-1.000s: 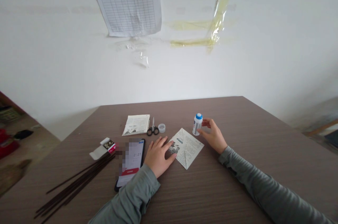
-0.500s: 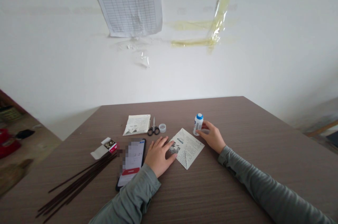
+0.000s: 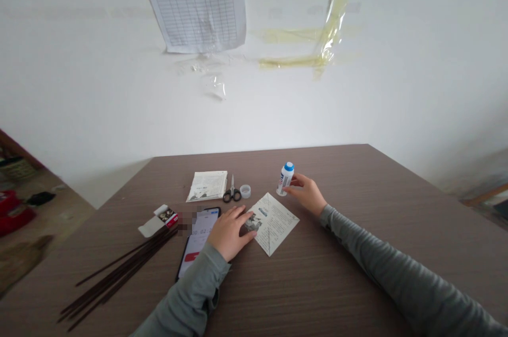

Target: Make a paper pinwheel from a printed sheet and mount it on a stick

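My left hand (image 3: 230, 231) lies with its fingers spread over the left corner of a folded square of printed paper (image 3: 273, 223), which is turned like a diamond on the table. The paper shows crease lines and a small dark picture that the fingertips partly cover. At its far side, my right hand (image 3: 307, 195) grips a small white bottle with a blue cap (image 3: 284, 181) between thumb and fingers. The bottle is upright with a slight lean, its base at or just over the table. My left hand and forearm also hide part of a phone (image 3: 197, 236).
Beyond my left hand are black-handled scissors (image 3: 232, 194), a small whitish ring-shaped piece (image 3: 245, 191) and a stack of folded printed paper (image 3: 207, 185). Dark thin sticks (image 3: 119, 271) and an opened small box (image 3: 166, 215) lie at the left. A wall (image 3: 254, 115) backs the table.
My right hand has moved the bottle to the left and slightly away from me. The folded paper has slid a little to the left along with my left hand.
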Tool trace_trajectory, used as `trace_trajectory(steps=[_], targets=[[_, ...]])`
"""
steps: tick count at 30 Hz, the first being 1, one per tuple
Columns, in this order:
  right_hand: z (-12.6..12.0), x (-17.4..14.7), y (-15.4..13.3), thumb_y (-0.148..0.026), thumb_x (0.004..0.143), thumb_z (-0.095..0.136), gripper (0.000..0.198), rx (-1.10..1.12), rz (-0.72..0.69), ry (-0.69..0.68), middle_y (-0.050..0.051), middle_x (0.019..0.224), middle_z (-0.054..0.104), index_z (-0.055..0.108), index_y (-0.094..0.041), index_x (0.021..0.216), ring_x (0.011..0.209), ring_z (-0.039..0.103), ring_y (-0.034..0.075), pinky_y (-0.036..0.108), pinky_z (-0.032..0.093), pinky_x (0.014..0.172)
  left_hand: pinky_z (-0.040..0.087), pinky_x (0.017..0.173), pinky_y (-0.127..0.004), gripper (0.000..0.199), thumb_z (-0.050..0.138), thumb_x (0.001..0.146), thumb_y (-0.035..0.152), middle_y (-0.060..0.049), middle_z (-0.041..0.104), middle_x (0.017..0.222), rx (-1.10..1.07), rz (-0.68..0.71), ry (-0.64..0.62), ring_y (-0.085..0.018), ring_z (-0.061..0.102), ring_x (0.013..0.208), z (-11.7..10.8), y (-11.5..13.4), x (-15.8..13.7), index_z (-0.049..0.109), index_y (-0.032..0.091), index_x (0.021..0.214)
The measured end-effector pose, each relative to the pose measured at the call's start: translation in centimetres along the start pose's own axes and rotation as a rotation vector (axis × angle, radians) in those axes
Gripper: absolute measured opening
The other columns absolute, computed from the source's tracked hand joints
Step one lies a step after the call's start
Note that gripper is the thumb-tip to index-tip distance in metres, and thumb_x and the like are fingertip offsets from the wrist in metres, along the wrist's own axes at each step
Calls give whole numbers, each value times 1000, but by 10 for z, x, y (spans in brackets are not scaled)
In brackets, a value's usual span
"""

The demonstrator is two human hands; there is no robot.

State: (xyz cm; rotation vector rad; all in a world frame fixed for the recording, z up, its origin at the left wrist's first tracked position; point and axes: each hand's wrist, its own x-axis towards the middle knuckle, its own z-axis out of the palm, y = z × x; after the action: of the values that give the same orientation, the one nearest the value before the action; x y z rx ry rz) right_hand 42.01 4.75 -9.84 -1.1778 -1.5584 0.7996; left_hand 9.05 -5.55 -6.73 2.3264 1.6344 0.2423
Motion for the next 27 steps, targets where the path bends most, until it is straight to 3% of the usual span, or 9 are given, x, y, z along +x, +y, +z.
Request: trace_trajectory(steps=[8, 13, 18, 27], targets=[[53, 42, -17, -20, 86, 102, 28, 3, 8, -92, 7, 116, 102, 95, -28, 111, 116, 98, 36, 52, 76, 115, 54, 155, -71, 58, 93, 113, 37, -18, 74, 192, -4, 7, 28, -47, 69, 182, -3, 0, -1, 90, 30, 171], [78, 54, -18, -20, 86, 102, 28, 4, 19, -118, 5, 116, 102, 94, -27, 112, 113, 98, 34, 48, 77, 111, 51, 157, -67, 64, 91, 113, 33, -21, 72, 194, 13, -23, -9, -47, 65, 185, -7, 3, -1, 86, 26, 176], [91, 59, -17, -16, 86, 102, 30, -2, 34, -125, 6, 117, 102, 96, -27, 113, 115, 98, 34, 47, 78, 109, 55, 154, -66, 61, 90, 113, 36, -16, 74, 194, 16, 1, 4, -44, 68, 183, -5, -1, -2, 87, 32, 174], [95, 56, -13, -11, 87, 106, 43, -18, 45, -113, 6, 121, 101, 100, -31, 124, 119, 98, 35, 50, 78, 115, 53, 156, -64, 63, 90, 112, 34, -16, 73, 194, 27, -23, -4, -44, 66, 185, -5, 2, -3, 86, 30, 175]])
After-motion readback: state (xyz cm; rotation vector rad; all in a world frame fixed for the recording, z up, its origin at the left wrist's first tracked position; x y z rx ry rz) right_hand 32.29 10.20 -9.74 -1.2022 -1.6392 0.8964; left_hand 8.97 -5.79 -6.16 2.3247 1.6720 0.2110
